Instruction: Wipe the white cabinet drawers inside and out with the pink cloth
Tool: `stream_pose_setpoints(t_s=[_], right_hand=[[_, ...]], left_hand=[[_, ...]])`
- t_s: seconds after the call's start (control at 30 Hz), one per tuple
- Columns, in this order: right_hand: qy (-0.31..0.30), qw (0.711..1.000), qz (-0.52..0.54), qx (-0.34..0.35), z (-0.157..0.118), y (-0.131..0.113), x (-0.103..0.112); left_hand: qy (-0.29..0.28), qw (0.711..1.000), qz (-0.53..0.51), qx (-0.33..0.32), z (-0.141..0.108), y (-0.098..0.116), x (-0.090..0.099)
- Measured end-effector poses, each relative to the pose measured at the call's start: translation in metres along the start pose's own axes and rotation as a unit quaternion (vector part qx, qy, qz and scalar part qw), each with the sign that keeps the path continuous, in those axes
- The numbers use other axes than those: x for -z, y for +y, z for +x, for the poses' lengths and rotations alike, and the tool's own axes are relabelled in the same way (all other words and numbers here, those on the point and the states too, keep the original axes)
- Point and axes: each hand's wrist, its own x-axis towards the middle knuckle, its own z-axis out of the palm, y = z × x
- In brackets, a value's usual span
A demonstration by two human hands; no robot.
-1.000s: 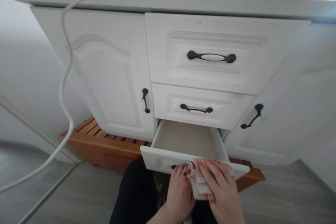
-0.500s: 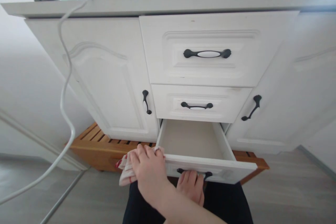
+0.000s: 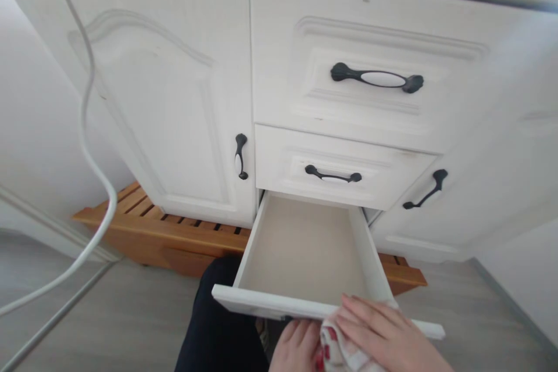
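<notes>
A white bottom drawer (image 3: 305, 244) stands pulled out of the cabinet, its pale beige base showing. Low in the view, my left hand (image 3: 296, 346) is closed at the drawer front, fingers curled around the dark drawer handle (image 3: 284, 318), most of which they hide. My right hand (image 3: 379, 328) presses a white cloth with red marks (image 3: 342, 349) against the top edge of the drawer front, right of the middle. Its fingers lie over the cloth and reach across the rim. Part of the cloth hangs down between the two hands.
Above are two shut drawers (image 3: 331, 133) with dark handles, flanked by cabinet doors (image 3: 165, 122). A slatted wooden bench (image 3: 174, 238) is under the cabinet. A white cable (image 3: 93, 157) hangs at left. My knee (image 3: 222, 314) is left of the drawer.
My right hand has carried the cloth from the left end of the drawer front to its right part. The drawer looks farther out. The view has tilted and come nearer.
</notes>
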Motion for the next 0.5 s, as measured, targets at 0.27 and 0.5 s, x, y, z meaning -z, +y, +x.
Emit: stream_pose_setpoints(t_s=[0.27,0.5], right_hand=[[0.002,0.949,0.242,-0.202,0.096,0.055,0.009],[-0.012,0.938,0.144,-0.316,0.236,0.075,-0.075]], left_hand=[[0.112,0.993,-0.008,-0.035,0.017,0.007,0.003],[0.214,0.974,0.017,-0.076,-0.003,-0.003,-0.023]])
